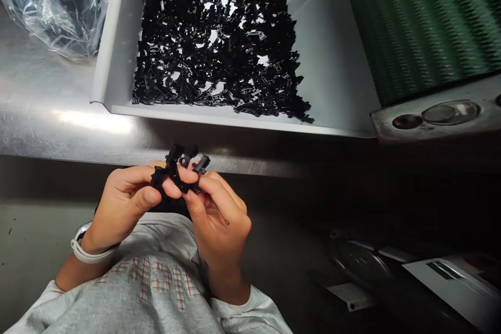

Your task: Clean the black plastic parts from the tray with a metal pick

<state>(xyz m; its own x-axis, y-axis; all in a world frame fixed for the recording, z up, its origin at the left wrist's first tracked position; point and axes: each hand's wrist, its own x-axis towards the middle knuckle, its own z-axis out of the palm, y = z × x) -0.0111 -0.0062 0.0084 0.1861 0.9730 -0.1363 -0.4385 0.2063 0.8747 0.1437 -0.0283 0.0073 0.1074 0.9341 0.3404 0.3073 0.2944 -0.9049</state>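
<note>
Both hands are raised close together just off the table's front edge. My left hand point(127, 203) is closed on a cluster of small black plastic parts point(172, 164), with its thumb and fingers around the left side. From the other side my right hand point(223, 214) pinches the same cluster, thumb below and index finger across it. How many parts are in the cluster, and whether they are joined, I cannot tell. Beyond the hands stands a white tray point(242, 119) with a thick spread of similar black plastic pieces point(219, 36) in it.
A clear plastic bag point(62, 10) lies left of the tray on the metal table point(47, 115). To the right is a green ridged machine part point(430, 21) with a worn metal end plate point(442, 112). Dim equipment point(450, 287) stands at lower right.
</note>
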